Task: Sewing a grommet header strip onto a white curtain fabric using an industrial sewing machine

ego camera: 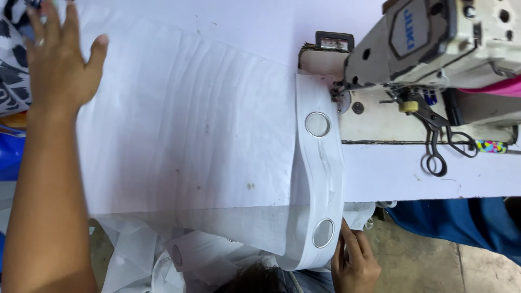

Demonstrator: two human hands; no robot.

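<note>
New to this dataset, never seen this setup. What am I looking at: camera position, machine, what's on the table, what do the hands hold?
There is one picture, from a camera worn on the person's head, looking down at their own bare hands. The cream-coloured metal machine at upper right is an industrial sewing machine standing on a pale table. Over the table lies a wide sheet of thin white fabric. Along its right edge runs a stiffer white band with round metal eyelet rings, leading up under the machine's needle area. The left hand is spread open at the sheet's far left edge, blurred. The right hand pinches the band's edge near the lower ring. A pair of dark scissors lies beside the machine.
</note>
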